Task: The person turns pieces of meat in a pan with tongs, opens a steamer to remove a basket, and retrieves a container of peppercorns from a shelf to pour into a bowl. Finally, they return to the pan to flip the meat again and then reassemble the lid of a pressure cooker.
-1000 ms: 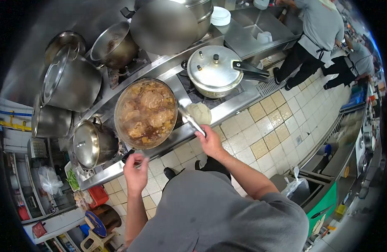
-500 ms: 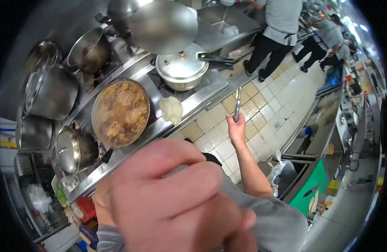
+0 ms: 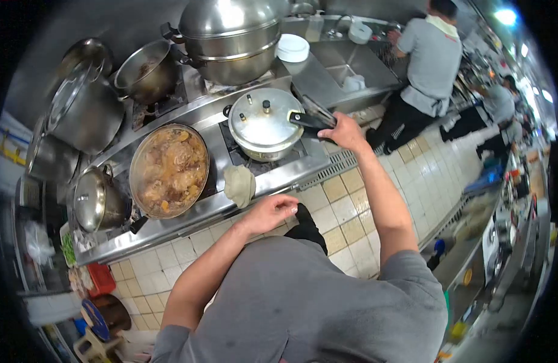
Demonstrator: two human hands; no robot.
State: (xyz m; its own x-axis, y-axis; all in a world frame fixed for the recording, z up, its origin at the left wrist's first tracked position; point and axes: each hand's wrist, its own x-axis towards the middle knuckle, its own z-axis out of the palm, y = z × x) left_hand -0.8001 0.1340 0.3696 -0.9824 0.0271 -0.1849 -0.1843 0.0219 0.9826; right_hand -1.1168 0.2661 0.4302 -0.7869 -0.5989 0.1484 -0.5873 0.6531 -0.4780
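My right hand is closed around metal tongs, beside the black handle of a pressure cooker. Whether the fingers also touch that handle is unclear. Near the stove's front edge, below a crumpled pale cloth, hovers my left hand, its fingers bent inward and nothing seen in them. Left of the cloth, a wide pan holds browned meat pieces in sauce on the stove.
Behind stand a large stacked steamer, an open pot and a tall lidded pot. A lidded pot sits at left. A co-worker stands by the sink; others work farther right.
My left hand has dropped from close before the camera to the stove's front edge. My right hand has moved up with the tongs to the pressure cooker's handle. The view has shifted.
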